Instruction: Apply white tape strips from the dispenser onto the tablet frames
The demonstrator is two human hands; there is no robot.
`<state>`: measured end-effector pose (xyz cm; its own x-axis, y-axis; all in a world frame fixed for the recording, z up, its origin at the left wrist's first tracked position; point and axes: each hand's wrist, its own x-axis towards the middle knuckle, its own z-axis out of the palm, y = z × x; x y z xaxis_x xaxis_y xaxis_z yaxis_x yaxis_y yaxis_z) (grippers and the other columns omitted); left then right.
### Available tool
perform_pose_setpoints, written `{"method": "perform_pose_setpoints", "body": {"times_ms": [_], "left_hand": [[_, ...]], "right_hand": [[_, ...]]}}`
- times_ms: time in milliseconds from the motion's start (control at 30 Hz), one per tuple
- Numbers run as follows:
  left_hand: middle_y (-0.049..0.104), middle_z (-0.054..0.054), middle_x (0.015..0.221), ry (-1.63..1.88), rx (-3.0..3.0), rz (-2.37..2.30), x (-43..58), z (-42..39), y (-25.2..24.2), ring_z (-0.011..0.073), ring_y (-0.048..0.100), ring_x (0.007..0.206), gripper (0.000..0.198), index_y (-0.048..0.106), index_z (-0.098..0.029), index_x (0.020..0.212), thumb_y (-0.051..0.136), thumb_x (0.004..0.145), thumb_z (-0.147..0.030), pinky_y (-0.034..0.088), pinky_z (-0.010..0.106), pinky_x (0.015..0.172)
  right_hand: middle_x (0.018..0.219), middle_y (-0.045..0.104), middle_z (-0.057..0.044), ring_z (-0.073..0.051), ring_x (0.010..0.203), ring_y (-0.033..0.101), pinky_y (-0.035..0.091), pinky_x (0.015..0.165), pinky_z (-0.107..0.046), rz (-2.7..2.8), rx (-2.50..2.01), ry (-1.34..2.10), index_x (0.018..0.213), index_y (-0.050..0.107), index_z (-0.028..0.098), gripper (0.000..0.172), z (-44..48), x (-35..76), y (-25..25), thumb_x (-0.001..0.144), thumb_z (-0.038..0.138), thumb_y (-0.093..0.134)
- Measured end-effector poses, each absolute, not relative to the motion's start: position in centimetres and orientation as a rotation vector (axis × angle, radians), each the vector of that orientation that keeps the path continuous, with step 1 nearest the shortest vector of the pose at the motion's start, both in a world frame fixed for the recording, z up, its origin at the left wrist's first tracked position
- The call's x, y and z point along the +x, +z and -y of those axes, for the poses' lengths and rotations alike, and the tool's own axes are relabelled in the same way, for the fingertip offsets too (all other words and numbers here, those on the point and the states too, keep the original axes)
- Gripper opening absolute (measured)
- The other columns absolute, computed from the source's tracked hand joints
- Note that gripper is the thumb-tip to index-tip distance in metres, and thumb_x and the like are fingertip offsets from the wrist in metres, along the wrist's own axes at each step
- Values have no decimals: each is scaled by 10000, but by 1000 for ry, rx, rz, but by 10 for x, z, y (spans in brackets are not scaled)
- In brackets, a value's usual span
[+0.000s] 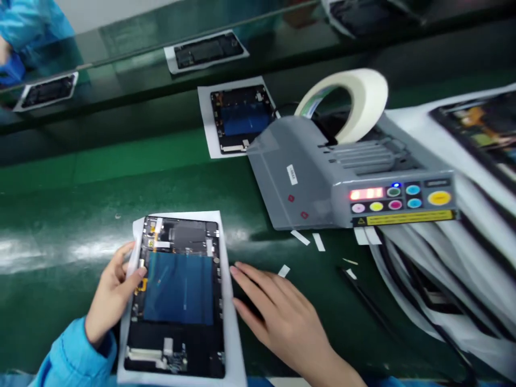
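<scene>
An opened tablet (178,338) with its inner parts bare and a blue battery (179,287) lies on a white sheet (233,328) in front of me. Short white tape strips stick to its upper part. My left hand (110,290) grips the left edge, thumb on top and fingers at the side. Beside the right edge, my right hand (282,317) has its fingers stretched out, fingertips close to the white sheet. Whether they touch it I cannot tell.
A grey tape dispenser (298,177) carries a cream tape roll (365,102). Near it lie cut tape strips (319,242) and dark tweezers (366,298). More tablets (242,115) rest on sheets behind, others are stacked at right (484,134). A person's blue sleeve (36,24) shows far left.
</scene>
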<state>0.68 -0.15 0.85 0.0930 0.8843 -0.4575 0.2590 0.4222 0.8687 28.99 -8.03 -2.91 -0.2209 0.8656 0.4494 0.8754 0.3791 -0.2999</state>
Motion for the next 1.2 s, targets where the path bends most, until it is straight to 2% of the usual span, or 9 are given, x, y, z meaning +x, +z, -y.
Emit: {"method": "perform_pose_setpoints", "body": {"times_ms": [167,300,467,533,567,633,800,1033,1200], "left_hand": [[678,-15,671,832,1270,-1633,-90,-48,20,171,627,520,590,523,-202,1229,715,759,-504,525,289,481],[673,-30,665,966,1504,-1758,-155,-87,29,175,630,546,411,606,-191,1080,666,802,-488,556,334,515],[654,8,1039,1297,1922,-2008,-178,-102,20,252,632,962,301,611,-201,1084,643,838,-372,562,366,709],[628,59,1135,1338,2131,-2002,-174,-91,15,294,588,1092,273,622,-194,1086,636,844,-319,547,430,828],[636,80,1131,1319,2235,-1966,-170,-84,15,298,591,1098,248,635,-191,1063,644,836,-291,535,456,871],[668,88,1080,1267,2411,-1863,-160,-69,17,273,631,1033,205,652,-203,1020,665,817,-226,523,463,910],[695,96,979,1169,2836,-1431,-134,-37,32,218,669,886,275,625,-175,1042,639,797,-49,563,354,744],[722,100,894,1120,2877,-1192,-114,-24,35,212,661,823,130,649,-100,953,605,835,-69,545,356,743],[723,85,869,1114,2858,-1132,-107,-21,28,197,658,774,118,651,-110,945,587,850,-82,528,343,725]], "right_hand": [[1066,688,-112,-208,901,625,489,790,-336,2115,-1489,-221,1185,600,100,282,54,296,-1,926,198,548],[1111,677,-103,-215,943,620,486,766,-327,2232,-1647,-276,1195,604,136,293,-14,280,10,938,259,533],[1036,645,-169,-288,969,606,501,727,-392,2243,-2052,-226,1055,628,74,226,-129,277,4,912,234,556],[1081,625,-131,-249,977,608,521,789,-414,2257,-2134,-164,1084,611,98,272,-163,287,-3,914,309,591],[1140,606,-79,-202,988,606,525,837,-408,2276,-2164,-119,1145,587,152,306,-177,293,-7,926,367,584],[1200,586,-92,-202,1017,602,525,860,-402,2350,-2200,-11,1187,575,171,336,-198,304,-16,927,384,584],[1216,577,-74,-214,1061,593,514,860,-399,2566,-2281,231,1206,569,183,316,-225,318,-31,951,367,548],[1212,580,-70,-215,1065,592,514,862,-393,2705,-2338,355,1197,574,193,312,-225,310,-27,933,359,580],[1212,578,-69,-208,1060,595,506,870,-391,2692,-2302,200,1197,577,167,299,-213,289,-11,976,353,498]]}}
